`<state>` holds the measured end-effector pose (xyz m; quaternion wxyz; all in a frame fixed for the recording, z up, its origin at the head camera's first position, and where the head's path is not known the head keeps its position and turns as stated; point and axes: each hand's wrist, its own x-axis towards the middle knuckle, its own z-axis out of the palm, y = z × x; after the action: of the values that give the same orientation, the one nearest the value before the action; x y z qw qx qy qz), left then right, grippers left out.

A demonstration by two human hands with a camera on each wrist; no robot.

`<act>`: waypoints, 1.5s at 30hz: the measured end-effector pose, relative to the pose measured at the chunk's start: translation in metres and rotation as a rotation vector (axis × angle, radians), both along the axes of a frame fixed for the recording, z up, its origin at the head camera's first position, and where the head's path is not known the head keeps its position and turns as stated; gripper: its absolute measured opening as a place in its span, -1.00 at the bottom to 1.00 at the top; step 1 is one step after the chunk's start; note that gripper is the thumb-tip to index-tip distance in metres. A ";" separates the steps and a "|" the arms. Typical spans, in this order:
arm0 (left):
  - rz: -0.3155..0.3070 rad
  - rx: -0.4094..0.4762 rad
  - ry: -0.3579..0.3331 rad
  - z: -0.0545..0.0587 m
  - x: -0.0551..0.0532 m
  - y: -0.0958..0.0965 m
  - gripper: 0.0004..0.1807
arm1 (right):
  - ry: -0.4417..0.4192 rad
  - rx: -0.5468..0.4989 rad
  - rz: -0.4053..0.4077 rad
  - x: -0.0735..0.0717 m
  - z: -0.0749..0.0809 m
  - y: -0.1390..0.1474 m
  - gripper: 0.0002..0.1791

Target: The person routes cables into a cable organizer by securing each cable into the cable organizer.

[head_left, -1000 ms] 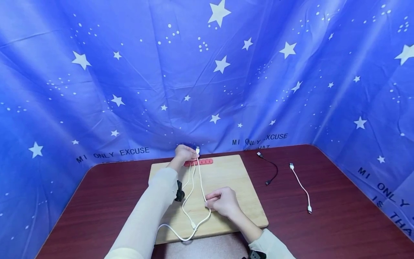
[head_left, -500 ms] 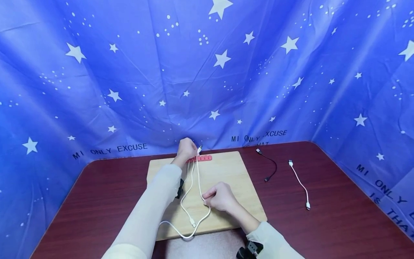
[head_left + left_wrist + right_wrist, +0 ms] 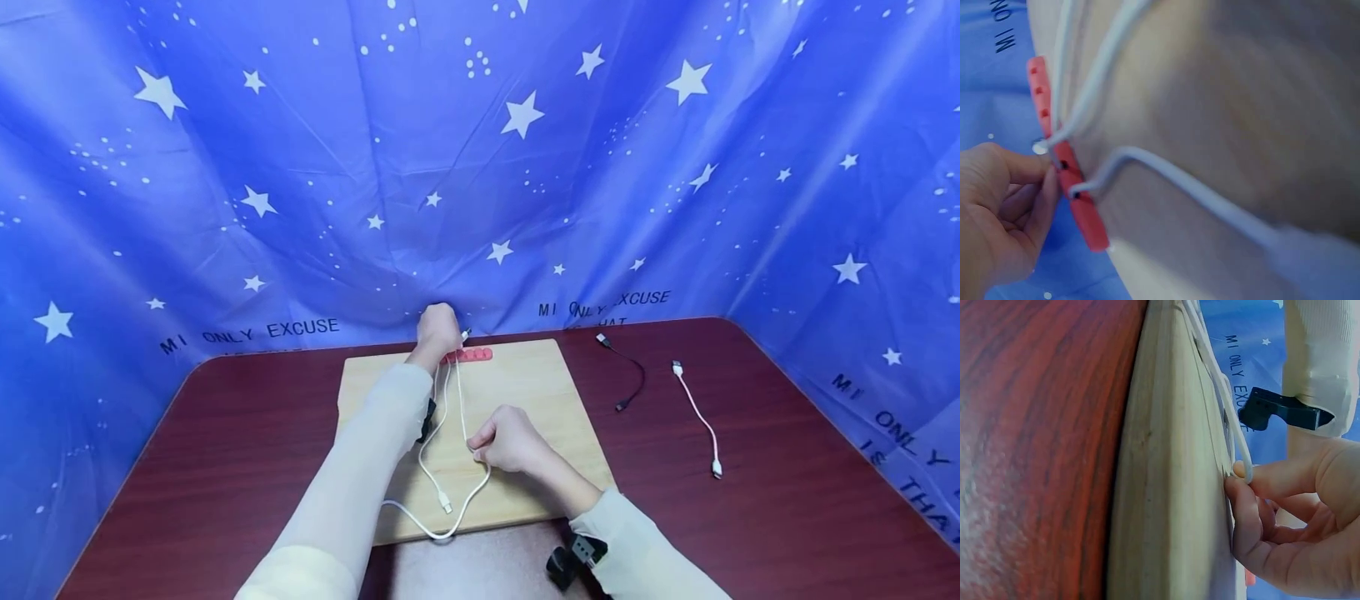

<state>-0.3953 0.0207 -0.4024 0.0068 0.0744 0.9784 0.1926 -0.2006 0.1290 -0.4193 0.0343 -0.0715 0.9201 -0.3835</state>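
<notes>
At the back edge of the wooden board point(image 3: 525, 392) sits a red cable holder point(image 3: 477, 355) with a row of slots. My left hand point(image 3: 437, 332) pinches a white USB cable point(image 3: 461, 392) just below its plug, right at the holder. In the left wrist view, the thumb and forefinger of the left hand point(image 3: 1007, 206) touch the holder point(image 3: 1089, 225), and another white cable point(image 3: 1172, 172) runs through a slot. Nearer the front, my right hand point(image 3: 510, 440) pinches the same USB cable between thumb and fingers. The cable's lower part loops over the board's front edge.
A white connector point(image 3: 445, 502) lies on the board's front part. On the dark red table point(image 3: 780, 467) to the right lie a short black cable point(image 3: 641, 379) and a short white USB cable point(image 3: 701, 421). A blue star-patterned curtain point(image 3: 450, 167) hangs behind the table.
My left hand has turned and brought the cable down towards the red holder; the plug now tilts right and is partly hidden. The right hand keeps its pinch. The head view has tilted slightly.
</notes>
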 end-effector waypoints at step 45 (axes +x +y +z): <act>0.059 0.203 -0.040 0.020 0.052 -0.034 -0.64 | 0.048 -0.197 -0.010 0.034 -0.003 0.008 -0.69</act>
<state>-0.3433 -0.0129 -0.3822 0.0129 0.0420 0.9553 0.2924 -0.1662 0.1372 -0.4223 0.0031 -0.0793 0.8789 -0.4704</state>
